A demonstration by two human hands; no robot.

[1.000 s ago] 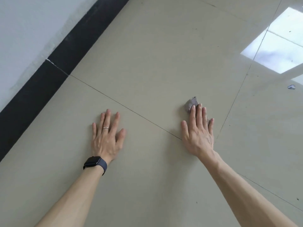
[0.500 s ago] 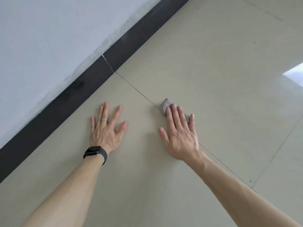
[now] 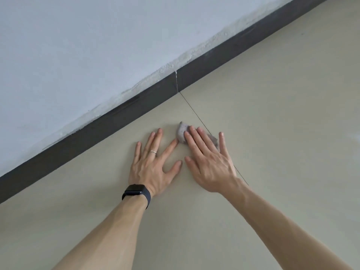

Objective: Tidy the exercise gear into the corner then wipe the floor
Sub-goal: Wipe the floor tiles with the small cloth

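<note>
Head view: left hand (image 3: 153,166) flat on the floor (image 3: 282,137), fingers spread, holding nothing. Right hand (image 3: 210,164) just beside it, straight fingers (image 3: 196,142) pressing a grey cloth (image 3: 182,131) down at the grout line (image 3: 192,110). Dark skirting (image 3: 97,131) runs near, ahead. Open floor lies to the right.

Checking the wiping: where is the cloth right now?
Head view, centre: the grey cloth lies on the floor under the right hand, near the black skirting board.
</note>
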